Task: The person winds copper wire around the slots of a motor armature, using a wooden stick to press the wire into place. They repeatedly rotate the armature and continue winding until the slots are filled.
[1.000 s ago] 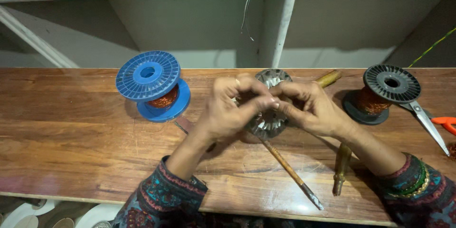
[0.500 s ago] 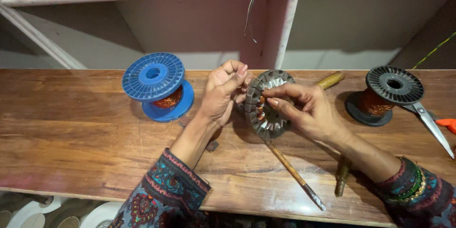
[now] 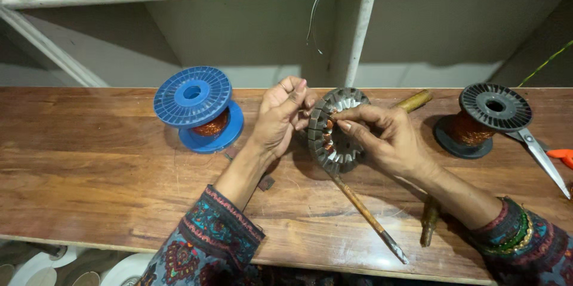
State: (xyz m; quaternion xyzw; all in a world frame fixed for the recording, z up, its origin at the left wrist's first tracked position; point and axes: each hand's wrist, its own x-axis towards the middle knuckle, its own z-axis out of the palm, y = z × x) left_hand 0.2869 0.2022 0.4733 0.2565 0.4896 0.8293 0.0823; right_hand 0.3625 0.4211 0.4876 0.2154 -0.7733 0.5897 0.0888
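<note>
A round grey metal stator ring (image 3: 327, 150) with slots and some copper winding stands tilted on edge on the wooden bench (image 3: 89, 155). My left hand (image 3: 279, 118) grips its left rim from behind. My right hand (image 3: 388, 140) holds its right side, with fingertips pressing into the slots on the inner face. A thin wooden-handled tool (image 3: 365, 214) lies on the bench just below the ring.
A blue spool of copper wire (image 3: 197, 107) stands left of my hands, a black spool (image 3: 483, 118) at the right. Scissors with orange handles (image 3: 546, 158) lie at the far right. A white shelf frame (image 3: 358, 29) rises behind the bench. Another wooden handle (image 3: 428, 226) lies near my right forearm.
The ring has been tipped up from under both hands to stand on edge. My left hand shifted to its left rim, and my right fingers moved onto the inner slots.
</note>
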